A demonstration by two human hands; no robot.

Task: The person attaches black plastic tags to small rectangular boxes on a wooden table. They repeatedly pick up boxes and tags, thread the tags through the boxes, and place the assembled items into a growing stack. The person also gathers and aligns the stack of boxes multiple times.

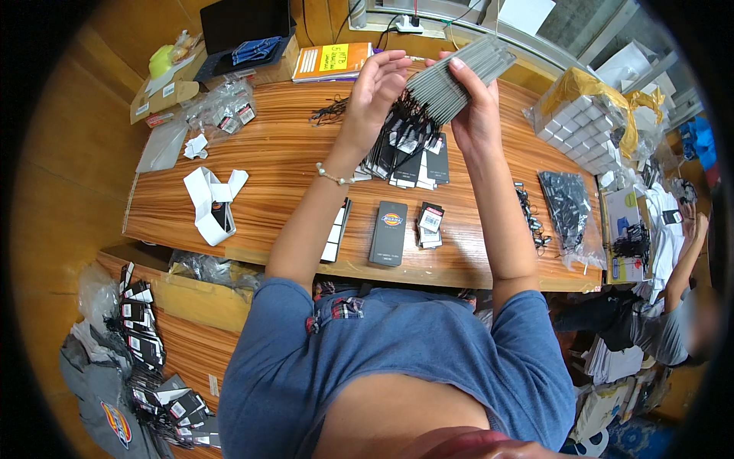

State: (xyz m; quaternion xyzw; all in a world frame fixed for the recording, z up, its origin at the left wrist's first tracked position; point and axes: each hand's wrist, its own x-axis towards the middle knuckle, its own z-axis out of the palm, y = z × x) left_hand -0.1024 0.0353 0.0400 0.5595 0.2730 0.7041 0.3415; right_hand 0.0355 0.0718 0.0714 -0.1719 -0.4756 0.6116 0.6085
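My right hand (478, 115) is closed around a fanned stack of grey hang tags (451, 88), thumb on top, above the far part of the table. Black strings (417, 115) dangle from the stack's left and lower edge. Beside them my left hand (371, 96) is open, its fingers stretched toward the stack. More black hang tags (410, 168) with strings lie in a pile below the hands. Nearer to me are an upright-lying pile of black tags (388, 233), a smaller pile of tags (430, 226) and some tags partly behind my left forearm (334, 233).
A white paper band (206, 205) lies at the left, near clear plastic bags (222, 107). Small white boxes (581, 130) and a bag of black strings (567, 210) occupy the right. An orange book (329, 63) stands at the back. Another person's arm (686, 252) shows at far right.
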